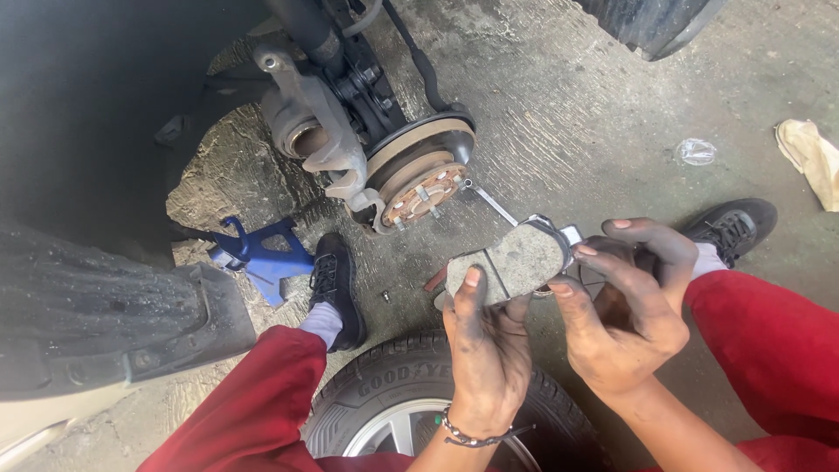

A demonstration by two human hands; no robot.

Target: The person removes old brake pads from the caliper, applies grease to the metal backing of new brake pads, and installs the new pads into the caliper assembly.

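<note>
1. A flat grey curved brake pad [516, 262] with a dull, worn friction face and a thin metal clip at its right end is held up between both hands, above the black rubber tyre with a silver alloy rim [411, 411] and the grey concrete floor [594, 114].
2. The left hand [485, 350] has its fingers [470, 284] closed on the pad's lower left edge, thumb pressed on the face.
3. The right hand [625, 306] has its fingers curled round the pad's right end at the clip, gripping it.
4. Behind the pad stands the rusty round brake disc and wheel hub with studs [424, 175]; the grey metal caliper [319, 131] hangs beside it.
5. A silver spanner [489, 203] lies on the floor near the hub.
6. A blue metal jack stand [262, 253] sits beside the black shoe [336, 284].
</note>
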